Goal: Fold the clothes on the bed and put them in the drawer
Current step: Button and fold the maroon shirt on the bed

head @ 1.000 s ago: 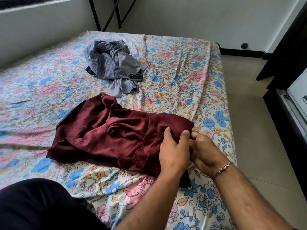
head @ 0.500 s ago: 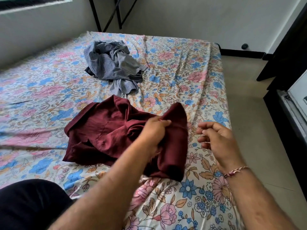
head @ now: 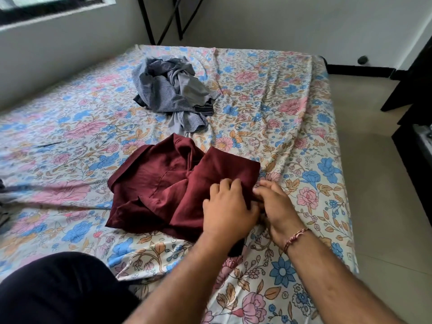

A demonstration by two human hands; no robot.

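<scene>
A dark-clothed knee (head: 58, 288) fills the lower left corner, cut off by the frame edge. The bed (head: 70, 127), under a floral sheet, carries a crumpled grey-blue clothes heap (head: 170, 90) toward its far side. The maroon garment (head: 168, 185) lies rumpled nearer, well apart from the heap. The left hand (head: 229, 211) rests flat on the garment's right portion, fingers extended. The right hand (head: 275, 206), just beside it, is curled at the garment's right edge; whether it grips cloth cannot be determined. A dark cabinet (head: 418, 90) stands at right, cropped.
</scene>
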